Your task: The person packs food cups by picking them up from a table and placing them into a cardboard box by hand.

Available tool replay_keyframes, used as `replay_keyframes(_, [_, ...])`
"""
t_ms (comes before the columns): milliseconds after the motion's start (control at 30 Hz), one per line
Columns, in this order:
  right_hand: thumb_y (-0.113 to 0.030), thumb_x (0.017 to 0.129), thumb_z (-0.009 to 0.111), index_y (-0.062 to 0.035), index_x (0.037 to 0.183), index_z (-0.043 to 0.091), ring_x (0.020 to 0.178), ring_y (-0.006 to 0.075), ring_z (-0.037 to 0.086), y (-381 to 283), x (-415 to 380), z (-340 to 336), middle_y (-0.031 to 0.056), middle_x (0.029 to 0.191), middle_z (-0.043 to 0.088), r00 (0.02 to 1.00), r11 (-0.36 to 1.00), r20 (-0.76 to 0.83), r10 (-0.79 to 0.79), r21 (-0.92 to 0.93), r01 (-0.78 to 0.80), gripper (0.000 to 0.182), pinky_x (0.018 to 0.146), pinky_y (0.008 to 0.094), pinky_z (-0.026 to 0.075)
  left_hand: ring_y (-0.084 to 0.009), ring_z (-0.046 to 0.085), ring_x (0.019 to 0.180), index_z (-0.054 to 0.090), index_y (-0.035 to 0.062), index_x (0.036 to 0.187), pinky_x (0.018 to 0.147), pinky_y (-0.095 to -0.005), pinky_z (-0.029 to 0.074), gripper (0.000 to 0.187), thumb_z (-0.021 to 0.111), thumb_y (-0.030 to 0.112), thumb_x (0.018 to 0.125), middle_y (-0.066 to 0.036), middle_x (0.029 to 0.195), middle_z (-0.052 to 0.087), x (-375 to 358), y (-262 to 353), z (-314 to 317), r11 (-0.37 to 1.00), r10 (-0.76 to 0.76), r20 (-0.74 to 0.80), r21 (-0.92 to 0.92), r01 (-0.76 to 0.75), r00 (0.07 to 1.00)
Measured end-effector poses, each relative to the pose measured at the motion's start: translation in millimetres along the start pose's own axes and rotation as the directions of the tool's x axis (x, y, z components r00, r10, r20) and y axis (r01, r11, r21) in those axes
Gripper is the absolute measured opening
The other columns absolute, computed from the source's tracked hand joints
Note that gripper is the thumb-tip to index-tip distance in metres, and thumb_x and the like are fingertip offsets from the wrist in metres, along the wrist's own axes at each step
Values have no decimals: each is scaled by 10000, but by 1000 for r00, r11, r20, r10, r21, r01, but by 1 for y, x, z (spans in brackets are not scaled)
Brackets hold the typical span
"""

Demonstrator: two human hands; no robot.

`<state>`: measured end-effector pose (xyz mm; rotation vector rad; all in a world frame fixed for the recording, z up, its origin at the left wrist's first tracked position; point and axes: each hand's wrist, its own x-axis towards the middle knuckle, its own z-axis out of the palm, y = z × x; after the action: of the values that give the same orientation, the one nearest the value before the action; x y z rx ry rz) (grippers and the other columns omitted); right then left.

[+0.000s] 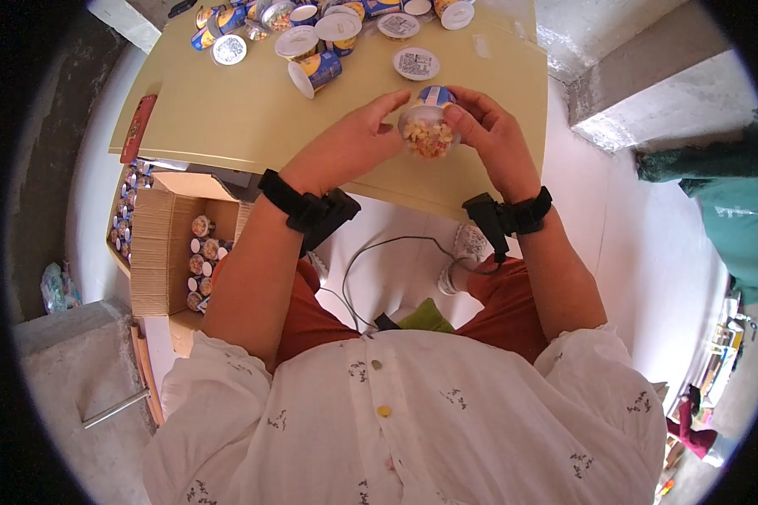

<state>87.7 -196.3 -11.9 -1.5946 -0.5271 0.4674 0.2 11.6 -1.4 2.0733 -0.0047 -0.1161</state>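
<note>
My right hand (487, 135) is closed around a snack cup (430, 133), with the thumb across its near side. The cup has a blue printed part at the far end and a clear end toward me, through which pale and reddish puffed pieces show. To its left, my left hand (360, 137) has thumb and forefinger apart, with the fingertips right at the cup's side. A white lid or cup end with dark print (416, 63) lies on the table just beyond. Another blue cup (316, 74) rests on its side, farther left.
Several blue and white snack cups (338, 27) are heaped along the far side of the yellowish table (219, 109). Below its left edge stands an open cardboard box (152, 252) with filled cups inside. A red object (138, 128) lies at the left edge. A cable (396, 241) hangs below.
</note>
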Motion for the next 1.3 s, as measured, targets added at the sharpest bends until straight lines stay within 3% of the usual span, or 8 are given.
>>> replay_keyframes(167, [-335,945,628,47,1264,541,987,140,620,1,-2,8,104,1126,637,997,963,-67,32,268,-13,505,843,285,520,-171,553,1134,332,-12,1427,986,-284,438,650,653,228,916,-80,1281,543,1,8,6,900,177,180,-427,-85,968])
replay_keyframes(267, [-330,946,627,39,1261,541,989,139,615,5,-4,12,96,1122,632,998,932,-11,57,358,-49,492,832,284,523,-152,549,1140,348,-14,1400,987,-278,443,682,712,241,882,-80,1266,541,2,11,4,869,91,195,-494,18,977])
replay_keyframes(600, [-342,967,590,36,1279,524,993,136,610,3,-3,0,87,1132,628,998,999,64,-13,42,10,495,887,286,500,-170,559,1129,357,-33,1380,983,-292,452,764,783,267,821,-103,1241,549,-1,7,9,918,59,46,-395,-36,997])
replay_keyframes(667, [-359,977,569,33,1289,522,1016,132,593,6,-6,7,79,1159,615,1000,923,21,10,385,-17,503,904,283,486,-181,566,1121,353,-25,1387,976,-303,460,792,793,291,809,-121,1251,540,2,3,12,874,117,-71,-466,-136,991])
replay_keyframes(800, [-378,985,550,26,1290,522,1024,124,576,5,-9,12,69,1168,606,998,881,47,49,468,-65,508,902,271,476,-198,562,1130,370,-20,1378,979,-318,458,800,801,314,792,-132,1266,527,-1,10,11,887,86,-50,-452,-100,995])
replay_keyframes(967, [-399,978,557,6,1262,550,984,115,580,1,-5,5,57,1099,623,993,997,109,-37,75,28,495,851,247,476,-207,538,1164,405,-23,1352,1013,-321,433,788,815,312,768,-129,1270,518,-6,17,12,993,119,-24,-16,-120,993])
replay_keyframes(1167, [-412,989,525,-6,1241,568,959,125,584,3,-7,10,47,1092,618,993,936,53,106,331,-117,480,807,248,484,-197,539,1161,405,-20,1359,1016,-317,435,784,813,313,779,-122,1273,522,-1,10,16,934,129,-33,-332,-133,991])
replay_keyframes(1300, [-411,1009,477,-16,1301,529,1013,140,580,7,-7,14,64,1146,603,991,939,93,98,320,-124,494,845,262,483,-185,550,1145,402,-24,1365,1000,-308,446,779,807,310,790,-112,1273,529,-3,15,8,940,103,0,-327,-98,995])
